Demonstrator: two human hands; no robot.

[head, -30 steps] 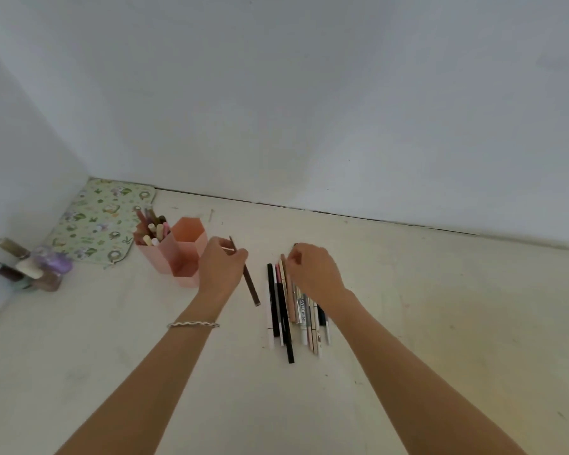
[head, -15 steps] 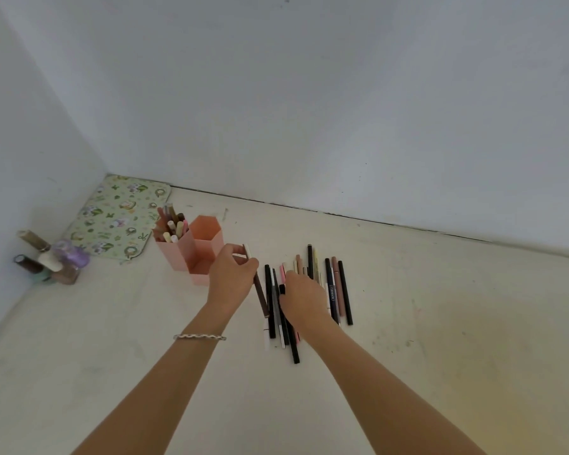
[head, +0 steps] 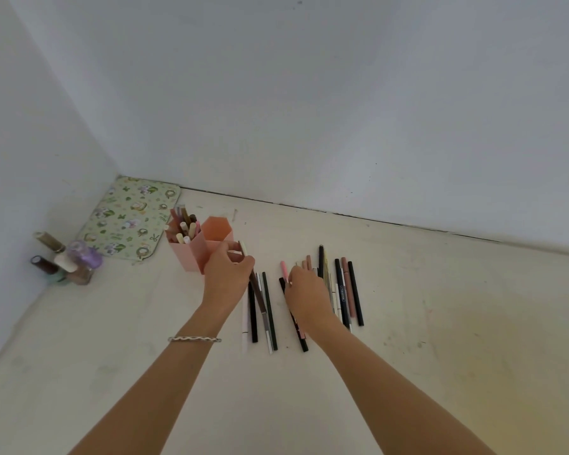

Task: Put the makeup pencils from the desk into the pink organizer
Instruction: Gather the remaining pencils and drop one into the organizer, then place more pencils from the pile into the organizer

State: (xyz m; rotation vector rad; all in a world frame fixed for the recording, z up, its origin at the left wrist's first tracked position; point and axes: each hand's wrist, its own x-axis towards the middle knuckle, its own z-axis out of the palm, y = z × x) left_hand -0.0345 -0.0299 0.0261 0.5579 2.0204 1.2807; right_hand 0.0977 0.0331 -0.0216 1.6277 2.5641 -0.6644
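Observation:
A pink organizer (head: 194, 254) of hexagonal cups stands on the pale desk; its left cup holds several pencils, its right cup looks empty. My left hand (head: 227, 274) is just right of it, shut on a brown makeup pencil (head: 258, 297) with a white tip, held slanted. Several makeup pencils (head: 345, 290) lie side by side on the desk, black, pink, white and beige. My right hand (head: 306, 295) rests on the middle of that row, fingers closing on a pink pencil (head: 284, 269); whether it is gripped is unclear.
Small nail polish bottles (head: 66, 261) stand at the left wall. A green floral mat (head: 128, 218) lies in the corner behind the organizer. White walls close the desk at the back and left.
My right hand has come down from the far ends of the pencils onto the row's middle. My left hand, still holding the brown pencil, stays by the organizer. The camera has turned left.

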